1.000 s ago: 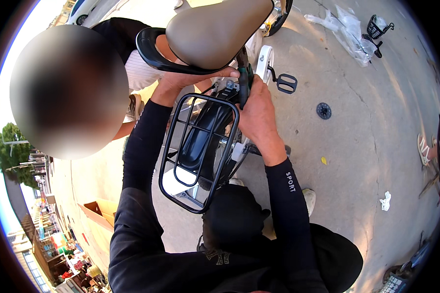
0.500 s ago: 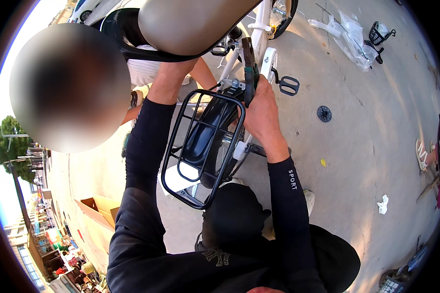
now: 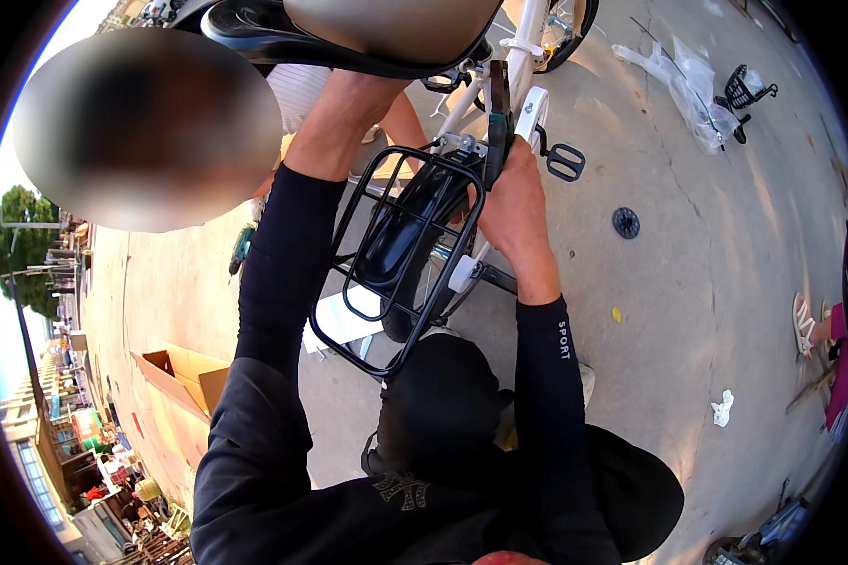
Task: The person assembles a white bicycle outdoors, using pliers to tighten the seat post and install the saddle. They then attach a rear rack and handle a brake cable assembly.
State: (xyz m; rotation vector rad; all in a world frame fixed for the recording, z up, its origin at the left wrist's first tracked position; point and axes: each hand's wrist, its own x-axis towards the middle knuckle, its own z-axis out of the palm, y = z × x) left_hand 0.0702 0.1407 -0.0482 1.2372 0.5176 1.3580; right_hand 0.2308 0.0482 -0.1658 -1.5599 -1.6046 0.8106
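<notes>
A white-framed bicycle [image 3: 457, 111] stands before me with a black rear rack [image 3: 349, 325], a black mudguard [image 3: 400, 226] and a wide brown-grey saddle [image 3: 386, 28]. My right hand [image 3: 515, 202] is closed around a dark, long-handled tool [image 3: 498, 113] with a teal patch; its exact kind is unclear. The tool points up along the frame beside the rack's front end. My left hand [image 3: 372, 92] reaches under the saddle, which hides its fingers. A bolted bracket [image 3: 462, 143] sits between the rack and the frame, left of the tool.
Another person [image 3: 297, 99] is close on the left, behind the saddle. A pedal [image 3: 565, 162] juts out right of the frame. On the ground lie a black disc [image 3: 626, 222], clear plastic wrapping [image 3: 695, 80], a teal power drill [image 3: 241, 249] and an open cardboard box [image 3: 184, 377].
The view has shifted slightly, so the bicycle appears higher and farther right. The drill shows more fully on the left. My right hand keeps its grip on the dark tool.
</notes>
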